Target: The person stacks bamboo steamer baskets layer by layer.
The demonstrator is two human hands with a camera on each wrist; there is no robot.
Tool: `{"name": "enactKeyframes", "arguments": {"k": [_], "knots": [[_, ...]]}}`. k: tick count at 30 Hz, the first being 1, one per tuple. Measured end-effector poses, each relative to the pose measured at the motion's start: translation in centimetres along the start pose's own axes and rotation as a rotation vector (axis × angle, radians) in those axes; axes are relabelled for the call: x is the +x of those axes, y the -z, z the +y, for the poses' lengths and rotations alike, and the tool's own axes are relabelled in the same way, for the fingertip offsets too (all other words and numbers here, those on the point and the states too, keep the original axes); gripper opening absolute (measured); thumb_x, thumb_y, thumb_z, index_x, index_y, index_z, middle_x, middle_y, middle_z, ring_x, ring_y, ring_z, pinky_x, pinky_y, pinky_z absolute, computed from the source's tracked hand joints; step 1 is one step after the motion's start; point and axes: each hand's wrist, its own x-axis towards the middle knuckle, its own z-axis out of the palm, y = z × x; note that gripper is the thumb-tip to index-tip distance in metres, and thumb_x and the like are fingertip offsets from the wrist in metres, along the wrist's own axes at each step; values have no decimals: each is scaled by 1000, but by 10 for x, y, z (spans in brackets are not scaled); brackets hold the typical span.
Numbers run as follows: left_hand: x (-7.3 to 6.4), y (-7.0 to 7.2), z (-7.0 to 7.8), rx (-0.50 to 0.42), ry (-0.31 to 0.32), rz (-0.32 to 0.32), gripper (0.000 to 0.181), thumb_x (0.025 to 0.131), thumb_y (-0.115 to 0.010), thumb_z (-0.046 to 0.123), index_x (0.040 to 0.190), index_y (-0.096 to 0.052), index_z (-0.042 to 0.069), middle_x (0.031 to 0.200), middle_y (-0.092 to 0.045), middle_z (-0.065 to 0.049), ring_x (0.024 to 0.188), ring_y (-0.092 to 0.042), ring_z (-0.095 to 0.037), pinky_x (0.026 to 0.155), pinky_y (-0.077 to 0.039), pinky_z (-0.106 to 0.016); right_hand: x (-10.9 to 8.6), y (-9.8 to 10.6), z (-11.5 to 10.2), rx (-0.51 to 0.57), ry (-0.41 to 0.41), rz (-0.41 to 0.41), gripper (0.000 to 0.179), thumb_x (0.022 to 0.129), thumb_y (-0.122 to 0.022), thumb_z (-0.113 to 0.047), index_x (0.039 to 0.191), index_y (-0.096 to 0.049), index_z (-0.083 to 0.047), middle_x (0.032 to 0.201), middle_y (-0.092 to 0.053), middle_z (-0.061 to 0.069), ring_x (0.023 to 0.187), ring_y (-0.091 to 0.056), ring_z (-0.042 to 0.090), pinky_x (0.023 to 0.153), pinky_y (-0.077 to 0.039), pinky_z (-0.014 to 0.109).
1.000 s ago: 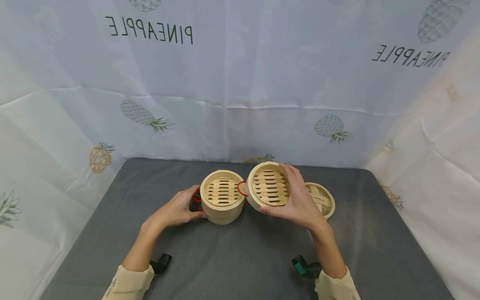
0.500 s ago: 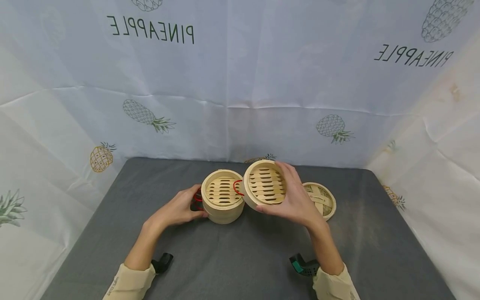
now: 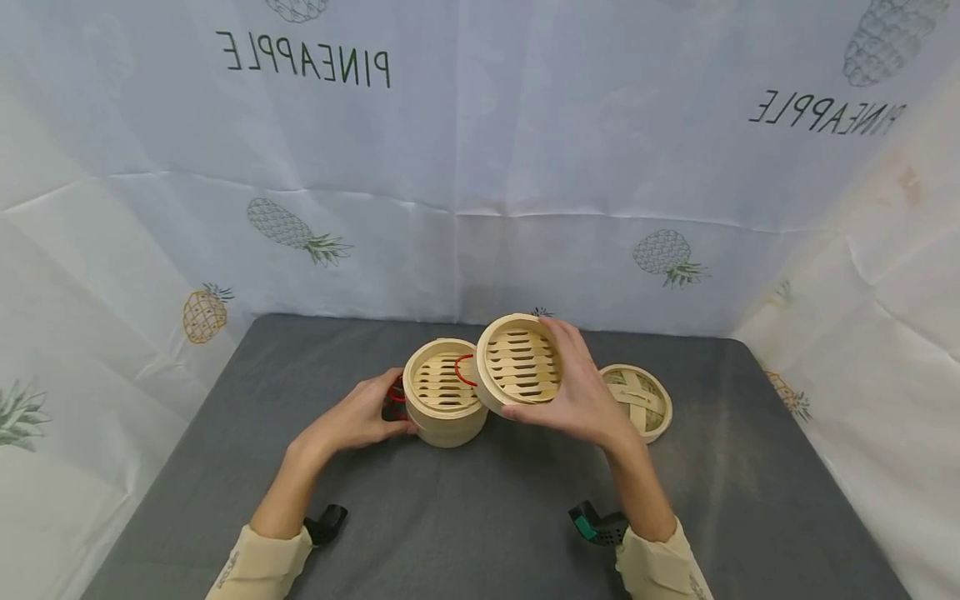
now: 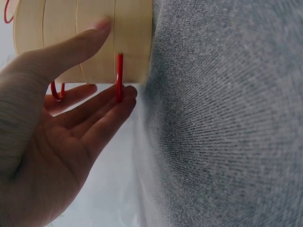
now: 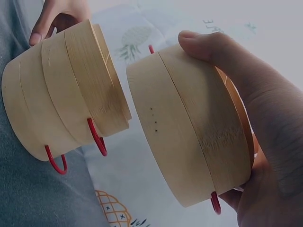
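Note:
In the head view my left hand (image 3: pixel 366 415) holds the left side of a stack of bamboo steamer baskets (image 3: pixel 447 429) with red loop handles. The left wrist view shows the thumb pressed on the stack's wall (image 4: pixel 94 52) and the fingers round its other side, near a red handle (image 4: pixel 119 78). My right hand (image 3: pixel 581 393) grips another bamboo steamer basket (image 3: pixel 522 367) by its right side, thumb and fingers on opposite sides. That basket is raised and tilted, its slatted floor facing up. In the right wrist view a gap separates the held basket (image 5: pixel 184 127) from the stack (image 5: pixel 57 90).
A round woven bamboo lid (image 3: pixel 639 402) lies on the dark grey table (image 3: pixel 480 525), right of the stack and partly behind my right hand. A white cloth (image 3: pixel 405 150) printed with pineapples hangs behind the table. Each wrist wears a black device (image 3: pixel 598 525).
My right hand has carried its basket left and slightly up, and it now overlaps the stack's right edge in the head view. The left hand and the stack stay almost still.

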Motion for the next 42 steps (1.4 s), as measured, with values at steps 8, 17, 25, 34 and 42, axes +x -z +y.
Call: {"name": "enactKeyframes", "arguments": {"k": [8, 17, 25, 34, 42], "knots": [[-1, -1, -1, -4, 2, 0, 83, 88, -93, 25, 153, -50, -3, 134, -70, -16, 120, -72, -30, 100, -62, -49, 4, -5, -4, 11, 25, 0, 124, 68, -101, -51, 169, -33, -26, 172, -35, 9, 157, -40, 35, 120, -45, 66], [0, 0, 0, -3, -3, 8, 82, 87, -93, 25, 152, -51, -3, 133, -71, -16, 119, -72, -30, 100, -62, -50, 9, -9, -12, 24, 37, -1, 126, 68, -101, -48, 170, -32, -24, 171, -35, 10, 157, -40, 36, 121, -45, 67], [0, -1, -1, 13, -1, 13, 82, 86, -94, 25, 151, -52, -3, 132, -71, -16, 118, -73, -30, 99, -62, -50, 11, -13, -17, 45, 57, -3, 127, 67, -102, -45, 170, -32, -21, 171, -35, 11, 159, -38, 36, 122, -44, 68], [0, -1, 1, 19, 8, 9, 82, 86, -94, 25, 151, -51, -3, 133, -71, -17, 120, -72, -31, 101, -62, -51, 11, -16, -17, 51, 58, -7, 127, 68, -102, -45, 170, -32, -19, 171, -34, 11, 156, -41, 37, 120, -45, 67], [0, -1, 1, 14, 2, 15, 81, 86, -94, 23, 150, -52, -3, 132, -71, -16, 119, -72, -30, 100, -62, -50, 15, -19, -20, 56, 96, -16, 125, 68, -101, -47, 169, -33, -21, 168, -37, 10, 151, -45, 33, 119, -47, 63]]}}
